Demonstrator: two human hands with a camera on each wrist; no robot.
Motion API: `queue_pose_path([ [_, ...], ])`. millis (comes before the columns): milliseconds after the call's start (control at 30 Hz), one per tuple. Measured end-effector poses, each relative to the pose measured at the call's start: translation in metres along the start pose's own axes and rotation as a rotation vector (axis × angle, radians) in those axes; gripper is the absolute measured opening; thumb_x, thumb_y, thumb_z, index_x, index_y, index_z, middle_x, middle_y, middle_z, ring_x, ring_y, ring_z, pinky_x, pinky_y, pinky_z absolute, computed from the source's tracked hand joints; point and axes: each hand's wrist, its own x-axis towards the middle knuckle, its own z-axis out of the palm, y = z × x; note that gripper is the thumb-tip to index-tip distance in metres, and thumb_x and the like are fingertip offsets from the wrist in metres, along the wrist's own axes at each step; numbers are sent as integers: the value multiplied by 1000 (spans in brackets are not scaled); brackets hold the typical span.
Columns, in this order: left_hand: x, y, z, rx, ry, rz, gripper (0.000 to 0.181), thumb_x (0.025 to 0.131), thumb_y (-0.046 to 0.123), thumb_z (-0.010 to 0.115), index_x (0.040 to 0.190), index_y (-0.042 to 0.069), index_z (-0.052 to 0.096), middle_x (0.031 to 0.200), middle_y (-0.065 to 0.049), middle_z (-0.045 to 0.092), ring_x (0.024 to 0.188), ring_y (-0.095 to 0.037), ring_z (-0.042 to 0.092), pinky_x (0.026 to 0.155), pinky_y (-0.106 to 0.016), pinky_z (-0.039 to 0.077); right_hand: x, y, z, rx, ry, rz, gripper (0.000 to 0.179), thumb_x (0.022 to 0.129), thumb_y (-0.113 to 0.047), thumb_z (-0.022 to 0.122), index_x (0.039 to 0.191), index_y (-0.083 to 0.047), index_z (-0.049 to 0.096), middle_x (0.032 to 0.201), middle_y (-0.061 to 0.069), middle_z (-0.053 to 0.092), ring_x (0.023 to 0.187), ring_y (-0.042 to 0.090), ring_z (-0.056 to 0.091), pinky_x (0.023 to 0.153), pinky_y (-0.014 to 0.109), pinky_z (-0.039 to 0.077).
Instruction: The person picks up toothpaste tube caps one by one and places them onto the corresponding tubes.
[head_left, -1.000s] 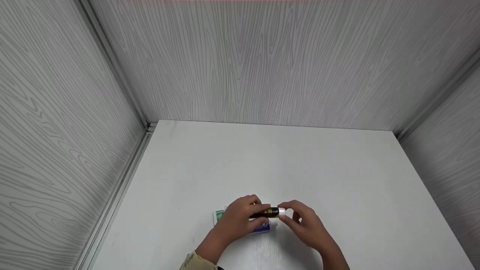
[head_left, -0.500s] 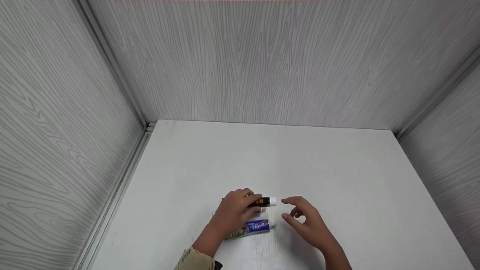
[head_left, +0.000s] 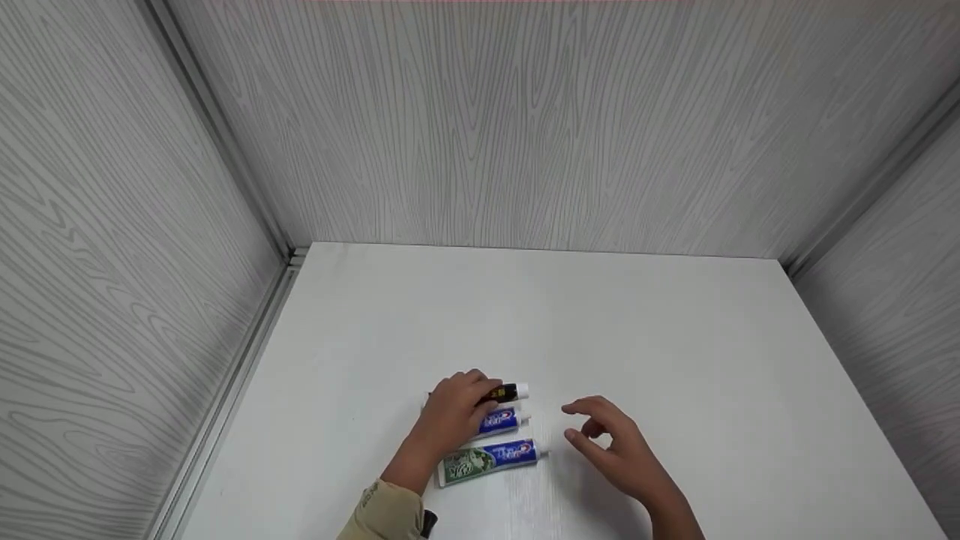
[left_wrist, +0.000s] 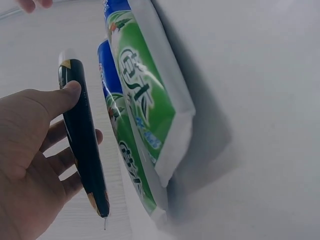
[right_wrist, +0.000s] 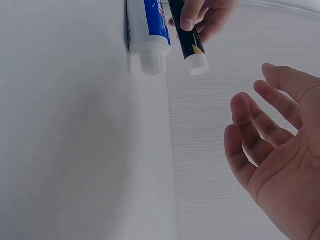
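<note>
The left hand (head_left: 450, 412) pinches a slim black tube with a white cap (head_left: 508, 392), just beside two blue-green toothpaste tubes (head_left: 487, 457); the right hand (head_left: 615, 450) hovers empty, fingers relaxed.

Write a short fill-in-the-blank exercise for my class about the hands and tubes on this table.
The left hand holds the ___ tube.
The right hand holds ___.
Counting all, ___ tubes are in view over the white table.
The caps all point toward the ___ hand.

Missing words: black; nothing; three; right
</note>
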Motion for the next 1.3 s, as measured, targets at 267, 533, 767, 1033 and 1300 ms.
queue_pose_path([
  [267,2,-11,3,22,0,-23,28,105,22,69,132,15,74,114,-3,74,102,-23,70,91,-46,59,-1,1,-1,16,-7,11,28,100,-27,77,125,-37,71,123,-8,69,86,8,62,85,27,58],
  [533,0,-21,6,4,-17,-28,27,103,16,70,129,12,76,114,-4,76,99,-25,71,88,-48,58,-3,1,0,14,-14,22,26,100,-27,77,124,-36,71,123,-9,69,87,8,63,85,28,58],
  [767,-2,-23,8,-1,-65,-81,28,104,15,68,131,10,75,115,-5,77,103,-26,70,91,-49,57,-2,3,-1,16,-20,19,24,101,-27,76,122,-36,71,123,-11,68,86,9,63,85,28,58],
  [1033,-2,-17,6,16,-70,-113,28,103,19,70,129,11,76,116,-6,76,107,-27,73,96,-50,57,1,1,-4,-28,13,19,31,100,-27,77,128,-36,69,122,-4,71,90,7,64,86,36,58],
  [1300,-4,-10,-1,25,-48,-117,27,100,23,75,125,12,78,116,-5,76,108,-25,74,99,-50,57,6,1,-9,-276,117,0,26,100,-32,77,125,-27,75,123,-15,70,111,16,68,93,48,58],
])
